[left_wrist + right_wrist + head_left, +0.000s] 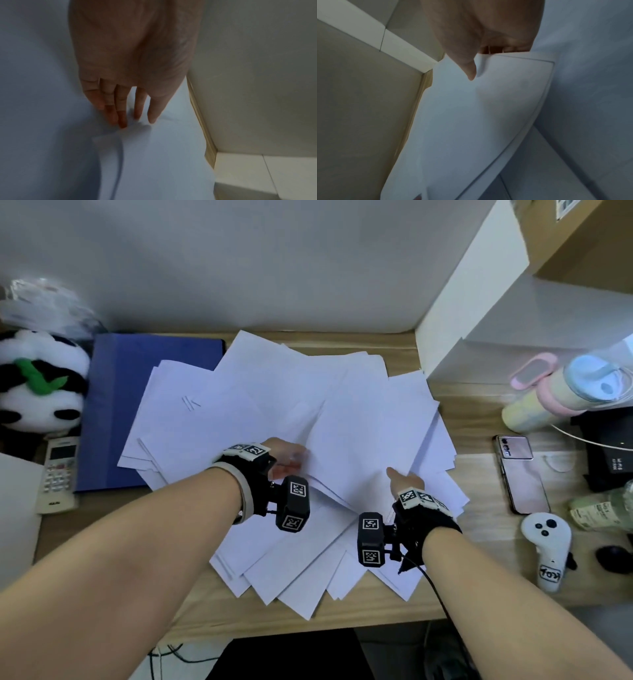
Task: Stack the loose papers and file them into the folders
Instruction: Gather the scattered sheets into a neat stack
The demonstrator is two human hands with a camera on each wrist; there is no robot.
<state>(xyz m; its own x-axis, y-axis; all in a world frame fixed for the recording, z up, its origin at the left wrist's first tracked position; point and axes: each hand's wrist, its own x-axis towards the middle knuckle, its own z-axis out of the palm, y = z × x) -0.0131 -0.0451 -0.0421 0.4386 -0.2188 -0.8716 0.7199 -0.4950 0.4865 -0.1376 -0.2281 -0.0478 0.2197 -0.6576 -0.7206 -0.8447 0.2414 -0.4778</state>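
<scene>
Two bare forearms reach over a desk (394,616) covered by loose papers (260,405) fanned in a heap. The left hand (286,458) lies under a raised sheet; its wrist view shows straight fingers (122,108) touching paper. The right hand (404,482) pinches a sheet's edge, thumb (465,59) on top. A blue folder (137,392) lies left, partly under the heap, which overhangs the desk's near edge.
</scene>
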